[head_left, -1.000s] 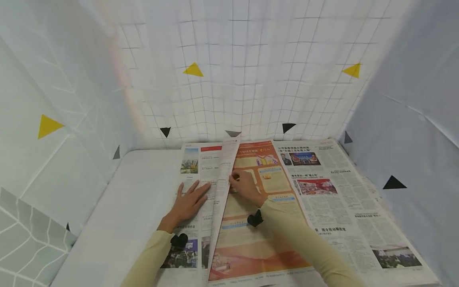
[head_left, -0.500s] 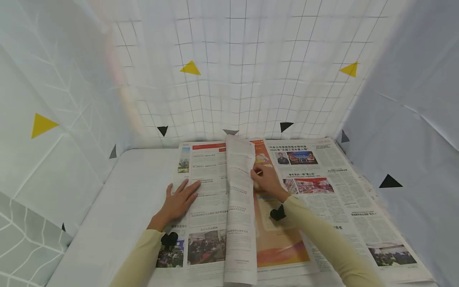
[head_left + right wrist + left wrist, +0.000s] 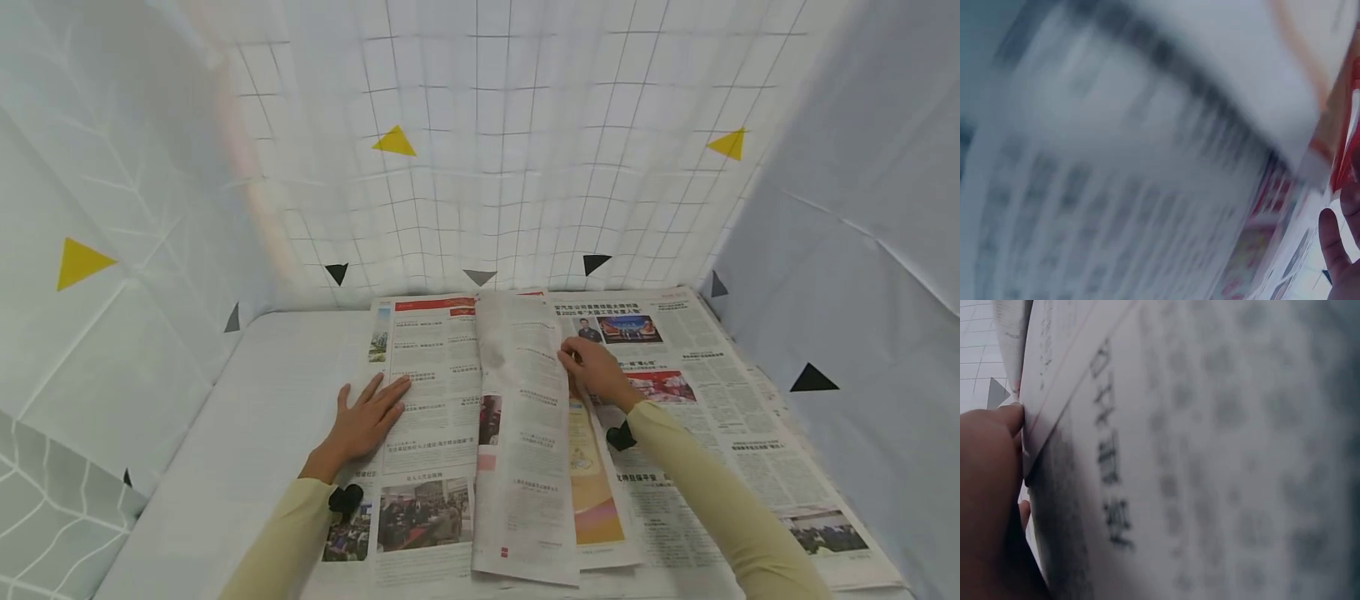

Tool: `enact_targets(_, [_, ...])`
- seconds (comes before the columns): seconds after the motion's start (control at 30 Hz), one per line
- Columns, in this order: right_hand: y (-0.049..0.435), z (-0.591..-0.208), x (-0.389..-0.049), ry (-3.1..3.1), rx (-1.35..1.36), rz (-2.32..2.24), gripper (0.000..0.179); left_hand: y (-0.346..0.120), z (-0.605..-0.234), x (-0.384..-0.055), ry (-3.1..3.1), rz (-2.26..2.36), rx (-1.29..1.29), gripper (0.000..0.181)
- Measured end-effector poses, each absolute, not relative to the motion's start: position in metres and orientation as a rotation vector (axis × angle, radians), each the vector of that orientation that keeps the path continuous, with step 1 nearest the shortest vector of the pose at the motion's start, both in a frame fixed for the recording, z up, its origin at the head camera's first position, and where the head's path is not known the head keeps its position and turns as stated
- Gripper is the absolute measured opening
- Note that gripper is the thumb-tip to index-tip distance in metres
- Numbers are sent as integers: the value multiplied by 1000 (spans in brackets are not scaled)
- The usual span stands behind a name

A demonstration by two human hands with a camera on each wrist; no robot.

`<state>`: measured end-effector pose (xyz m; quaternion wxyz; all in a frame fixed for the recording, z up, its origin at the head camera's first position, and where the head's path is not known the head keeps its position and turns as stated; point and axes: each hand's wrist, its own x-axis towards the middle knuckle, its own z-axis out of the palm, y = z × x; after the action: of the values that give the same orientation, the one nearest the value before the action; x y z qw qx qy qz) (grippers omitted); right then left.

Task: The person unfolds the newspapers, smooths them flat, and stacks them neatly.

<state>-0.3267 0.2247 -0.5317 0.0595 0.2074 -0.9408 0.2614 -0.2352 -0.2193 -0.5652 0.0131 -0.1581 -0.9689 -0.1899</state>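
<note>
A narrow strip of newspaper page [image 3: 528,450], folded over on itself, stands in the middle of the spread-out newspaper [image 3: 720,417] in the head view. My right hand [image 3: 597,371] pinches the strip's right edge between thumb and fingertips. Under it, part of an orange printed page [image 3: 596,500] shows. My left hand [image 3: 367,421] lies flat on the left-hand page [image 3: 431,396], fingers spread. Newsprint fills most of the left wrist view, with the left hand [image 3: 985,487] at its left edge. In the right wrist view, the fingers [image 3: 1330,244] show at the right edge beside blurred print.
The newspaper lies on a white table [image 3: 247,433], whose bare surface shows at the left. Behind stands a white grid-patterned curtain [image 3: 525,167] with yellow and black triangles. A grey-white sheet [image 3: 862,250] closes off the right side.
My right hand has moved right, drawing the page edge with it. The folded strip has widened and covers more of the orange page. My left hand has slid slightly left, still flat.
</note>
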Motion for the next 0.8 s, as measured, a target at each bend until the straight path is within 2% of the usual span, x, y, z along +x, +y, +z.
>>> enact_targets(0.4, [256, -533, -328, -2907, 577, 644, 20, -223, -557, -240, -3065, -525, -474, 53])
enact_targets(0.8, [275, -517, -325, -2929, 524, 609, 20, -242, -555, -242, -3027, -598, -401, 53])
